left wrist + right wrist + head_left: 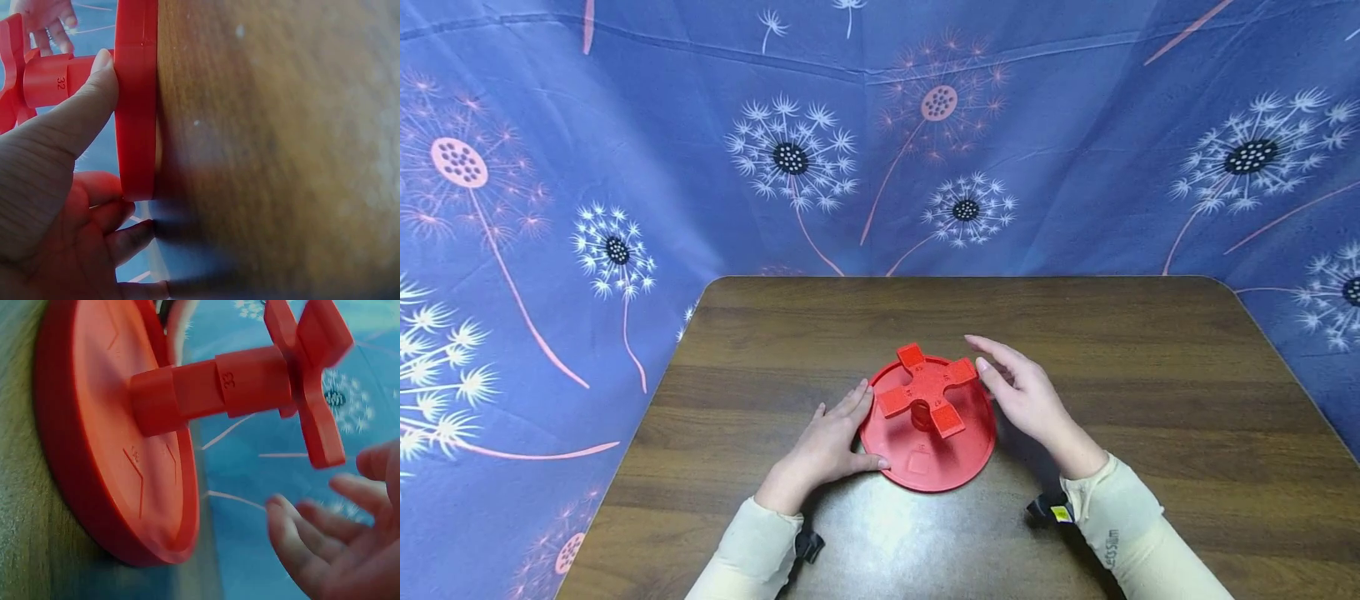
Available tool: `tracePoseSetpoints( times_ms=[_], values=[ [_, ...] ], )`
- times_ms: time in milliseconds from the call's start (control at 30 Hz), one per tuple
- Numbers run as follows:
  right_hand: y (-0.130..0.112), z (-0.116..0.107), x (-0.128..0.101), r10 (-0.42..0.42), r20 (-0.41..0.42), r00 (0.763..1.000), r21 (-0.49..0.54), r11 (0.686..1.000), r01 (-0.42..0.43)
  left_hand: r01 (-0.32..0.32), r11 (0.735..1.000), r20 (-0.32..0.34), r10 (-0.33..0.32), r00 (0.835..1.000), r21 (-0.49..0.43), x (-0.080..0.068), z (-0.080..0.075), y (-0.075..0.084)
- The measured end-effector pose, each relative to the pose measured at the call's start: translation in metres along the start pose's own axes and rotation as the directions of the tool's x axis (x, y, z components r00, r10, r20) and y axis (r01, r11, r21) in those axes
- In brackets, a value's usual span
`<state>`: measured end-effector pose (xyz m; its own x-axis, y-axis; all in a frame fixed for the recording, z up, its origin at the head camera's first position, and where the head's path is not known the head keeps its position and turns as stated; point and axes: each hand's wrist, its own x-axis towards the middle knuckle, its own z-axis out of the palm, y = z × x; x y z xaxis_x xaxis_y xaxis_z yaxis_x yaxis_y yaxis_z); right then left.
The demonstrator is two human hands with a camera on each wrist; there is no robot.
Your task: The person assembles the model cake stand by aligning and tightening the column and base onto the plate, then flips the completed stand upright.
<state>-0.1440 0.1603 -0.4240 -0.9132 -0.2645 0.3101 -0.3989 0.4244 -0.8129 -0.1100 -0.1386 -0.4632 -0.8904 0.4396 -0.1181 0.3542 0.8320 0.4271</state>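
Note:
A red plastic piece stands upright in the head view: a wide round base with a raised rim, a stepped post at its middle and a four-armed cross on top. Small numbers are marked on its parts. My left hand holds the base at its left side, thumb at the near rim and fingers spread along the far edge. At the right, my right hand hovers beside the cross, fingers loosely bent and thumb near one arm's end. Nothing is in that hand.
The base stands on a brown wood-grain table, whose rounded far edge meets a blue dandelion-print cloth. Dark wrist mounts sit under both sleeved wrists, close over the tabletop.

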Motion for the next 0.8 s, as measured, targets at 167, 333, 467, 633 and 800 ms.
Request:
tracePoseSetpoints(
  times_ms=[167, 333, 467, 633, 800],
  values=[
    [0.006, -0.001, 0.005, 0.037, 0.181, 0.983, 0.169, 0.983, -0.068, -0.004, 1.000, 0.001, 0.004, 1.000, 0.000, 0.000, 0.000, -0.001],
    [0.004, -0.005, -0.002, 0.031, 0.223, 0.974, 0.251, 0.964, -0.088, -0.004, 1.000, 0.002, 0.004, 1.000, -0.008, 0.000, -0.001, -0.001],
    [0.002, -0.007, -0.011, 0.033, 0.226, 0.974, 0.277, 0.956, -0.097, -0.004, 1.000, -0.002, 0.004, 1.000, -0.008, 0.000, -0.001, 0.000],
    [-0.003, 0.000, -0.023, 0.035, 0.171, 0.985, 0.225, 0.972, -0.073, -0.005, 1.000, -0.005, 0.005, 1.000, -0.007, 0.000, -0.001, -0.001],
    [-0.014, 0.017, -0.033, -0.004, 0.078, 0.997, 0.059, 0.998, 0.000, -0.008, 1.000, -0.004, 0.008, 1.000, 0.000, 0.000, -0.001, 0.000]
  ],
)
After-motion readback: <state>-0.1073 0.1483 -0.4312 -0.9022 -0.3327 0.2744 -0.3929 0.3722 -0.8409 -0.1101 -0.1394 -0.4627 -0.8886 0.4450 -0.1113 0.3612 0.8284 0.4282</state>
